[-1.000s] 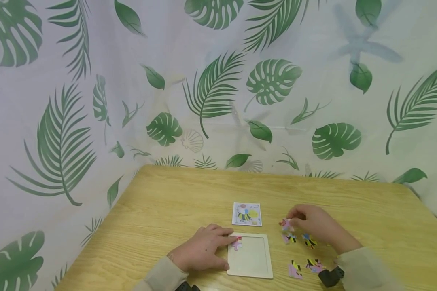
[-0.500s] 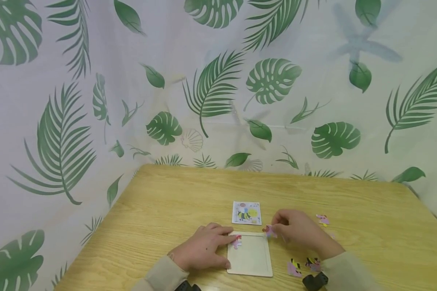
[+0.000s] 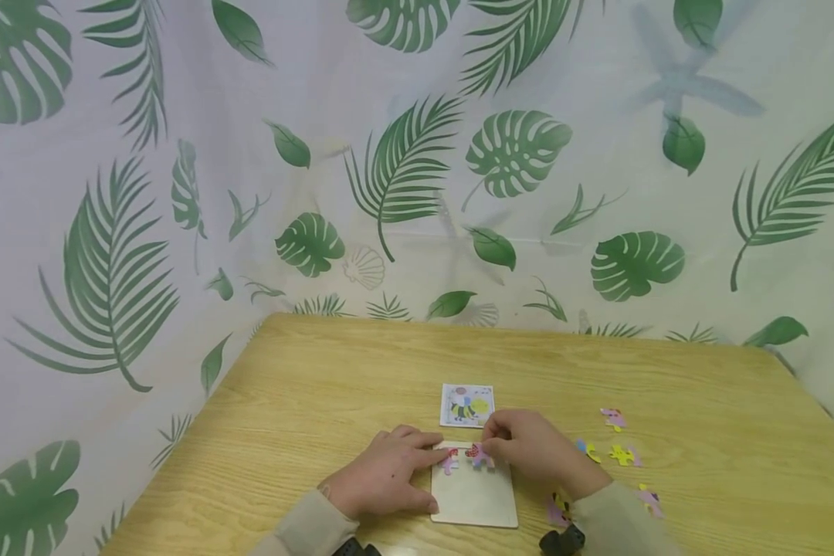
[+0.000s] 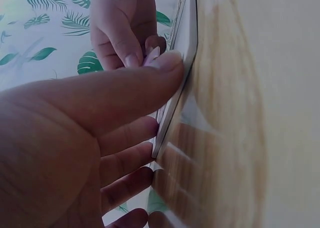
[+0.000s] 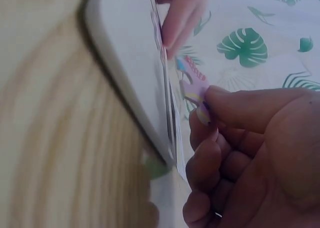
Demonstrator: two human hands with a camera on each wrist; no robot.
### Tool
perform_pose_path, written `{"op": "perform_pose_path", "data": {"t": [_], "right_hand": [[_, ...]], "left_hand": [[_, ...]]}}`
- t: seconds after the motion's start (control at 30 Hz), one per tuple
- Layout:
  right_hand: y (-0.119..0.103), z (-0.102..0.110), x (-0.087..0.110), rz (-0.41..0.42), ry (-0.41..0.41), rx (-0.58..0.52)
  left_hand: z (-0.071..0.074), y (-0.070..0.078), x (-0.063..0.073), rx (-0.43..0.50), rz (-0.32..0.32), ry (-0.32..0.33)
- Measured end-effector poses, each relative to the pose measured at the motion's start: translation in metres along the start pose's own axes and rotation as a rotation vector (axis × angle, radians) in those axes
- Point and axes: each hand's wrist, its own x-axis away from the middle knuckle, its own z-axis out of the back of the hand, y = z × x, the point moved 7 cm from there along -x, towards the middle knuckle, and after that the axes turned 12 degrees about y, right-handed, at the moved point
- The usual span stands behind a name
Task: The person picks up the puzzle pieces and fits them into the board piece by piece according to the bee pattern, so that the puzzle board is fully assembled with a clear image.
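While the head view has the spread left grip (image 3: 391,472) bracing the jigsaw tray (image 3: 469,498), thumb (image 4: 142,83) at its edge in the left wrist view, the right wrist view shows the right grip (image 5: 265,138) pinching a pink jigsaw piece (image 5: 194,84) over the tray's far side, apparently for placing, which calls for alignment.

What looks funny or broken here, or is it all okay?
Nothing stands out as spilled or broken. The loose jigsaw pieces lie scattered to the right of the puzzle tray, turned different ways, but that looks normal for an unfinished puzzle.
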Motion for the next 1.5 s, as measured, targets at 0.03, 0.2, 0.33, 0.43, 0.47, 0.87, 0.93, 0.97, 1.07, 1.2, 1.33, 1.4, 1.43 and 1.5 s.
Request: {"op": "perform_pose_path", "data": {"t": [0.03,0.2,0.33,0.43,0.47,0.87,0.93,0.97,1.07,1.2,1.33,1.4,1.43,1.5], "right_hand": [[0.000,-0.003,-0.002,-0.005,0.000,0.008],[-0.005,-0.012,-0.006,-0.028,-0.012,0.053],[-0.008,-0.018,-0.006,-0.079,0.001,0.067],[-0.009,-0.020,-0.007,-0.114,0.023,0.097],[-0.009,-0.021,-0.007,-0.115,0.030,0.114],[-0.012,-0.023,-0.008,-0.151,0.064,0.234],[-0.012,-0.023,-0.008,-0.149,0.075,0.244],[-0.012,-0.023,-0.008,-0.152,0.080,0.247],[-0.012,-0.023,-0.008,-0.163,0.101,0.243],[-0.011,-0.025,-0.009,-0.154,0.120,0.237],[-0.012,-0.027,-0.011,-0.117,0.123,0.235],[-0.012,-0.027,-0.011,-0.109,0.122,0.228],[-0.011,-0.027,-0.011,-0.107,0.122,0.225],[-0.010,-0.028,-0.012,-0.105,0.123,0.222]], "left_hand": [[0.000,0.000,0.000,0.000,0.001,-0.001],[0.000,-0.001,0.000,-0.001,0.004,-0.002],[0.001,0.000,0.000,-0.007,-0.002,0.000],[0.001,0.000,-0.001,-0.011,-0.007,0.000],[0.001,0.001,-0.001,-0.012,-0.007,0.000],[0.004,0.006,0.002,-0.031,-0.036,0.004],[0.005,0.008,0.003,-0.035,-0.047,-0.001],[0.005,0.009,0.003,-0.039,-0.054,-0.003],[0.006,0.011,0.005,-0.045,-0.068,-0.009],[0.007,0.012,0.005,-0.050,-0.080,-0.004],[0.006,0.012,0.004,-0.063,-0.086,0.004],[0.005,0.012,0.003,-0.075,-0.088,0.008],[0.005,0.012,0.003,-0.081,-0.088,0.010],[0.006,0.012,0.003,-0.093,-0.088,0.015]]}}
